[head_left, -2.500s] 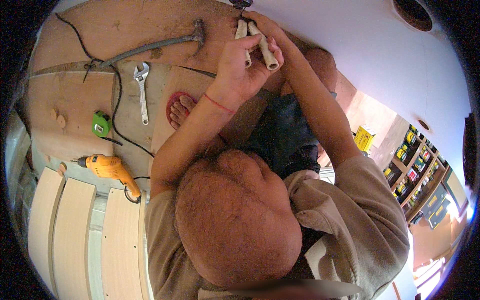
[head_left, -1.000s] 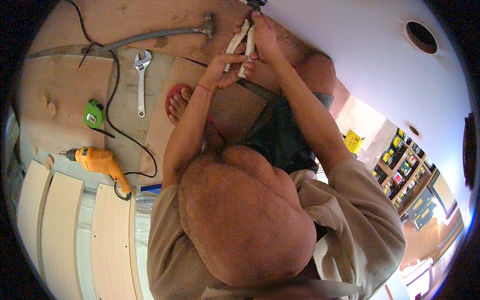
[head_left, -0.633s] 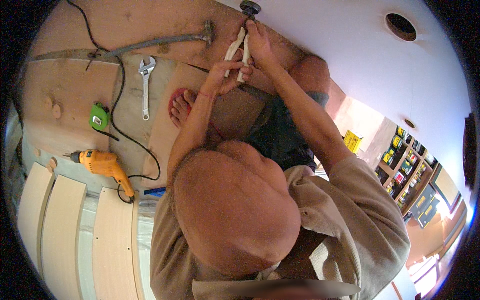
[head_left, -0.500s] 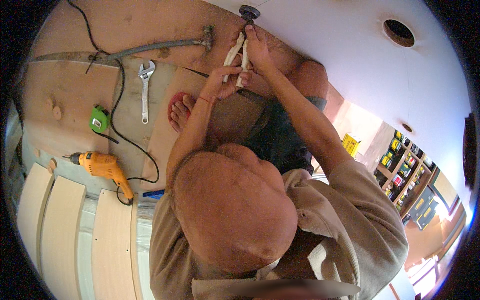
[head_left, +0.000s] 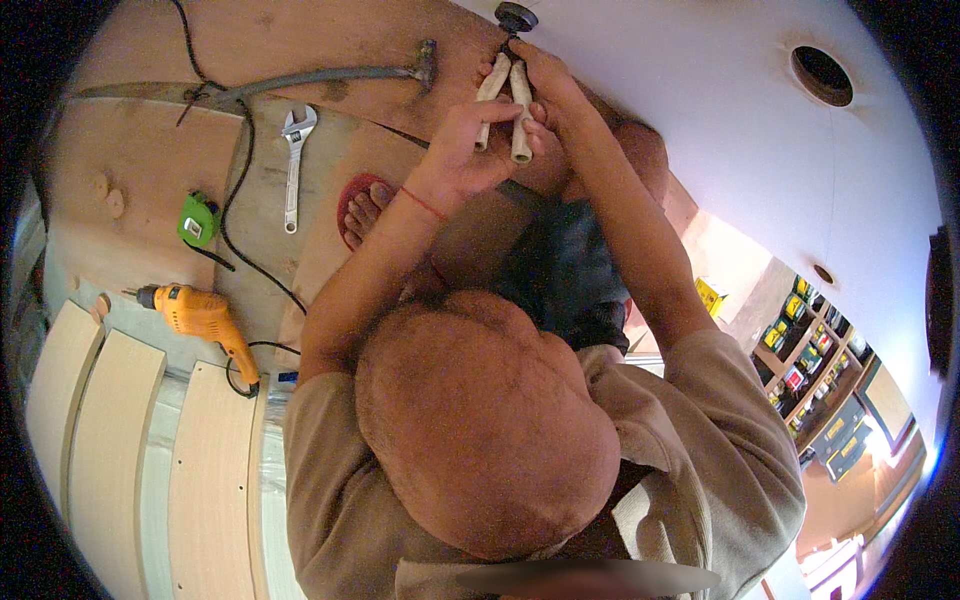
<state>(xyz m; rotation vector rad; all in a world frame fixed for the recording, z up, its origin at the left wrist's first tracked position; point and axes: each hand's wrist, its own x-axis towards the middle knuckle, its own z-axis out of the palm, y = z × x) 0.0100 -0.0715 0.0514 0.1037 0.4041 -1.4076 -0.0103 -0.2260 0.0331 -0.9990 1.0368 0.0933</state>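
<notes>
Pliers (head_left: 520,110) with cream sleeved handles point up toward a black round foot (head_left: 516,17) on a short stem by the white panel's edge. Their jaws sit at the stem; whether they bite on it is hard to see. My left hand (head_left: 465,150) is around the handles, thumb laid across them and fingertips curled past the far one. Higher up, my right hand (head_left: 553,78) wraps the pliers near the jaws, its thumb beside the stem. The handles stand apart in a V.
Left of me lie a hammer (head_left: 330,77), an adjustable wrench (head_left: 293,170), a green tape measure (head_left: 198,219) and an orange corded drill (head_left: 205,315). Curved pale boards (head_left: 212,470) rest at the lower left. The white panel (head_left: 720,110) with round holes rises on the right. Shelves (head_left: 805,345) stand beyond.
The pliers' handles have spread wider apart and shifted slightly right. My left hand has moved right with them, and my right thumb has slid closer to the stem.
</notes>
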